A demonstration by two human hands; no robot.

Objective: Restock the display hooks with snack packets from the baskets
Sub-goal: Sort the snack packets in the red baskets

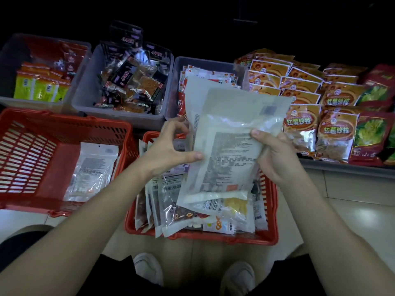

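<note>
Two pale snack packets (230,116), stacked with printed backs toward you, held above the full red basket (215,238). Your left hand (171,148) pinches their left edge, your right hand (275,157) grips the right edge. One clear packet (92,171) lies in the other red basket (64,121).

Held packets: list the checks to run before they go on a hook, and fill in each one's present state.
1. Left hand pinches the held packets at their left edge: ok.
2. Right hand grips their right edge: ok.
3. One packet only: not ok, at least two overlap.
4. Hang hole found: cannot tell.
5. Display hook in view: not ok, none shows.
6. Red basket under the hands has stock: ok, many packets.
</note>
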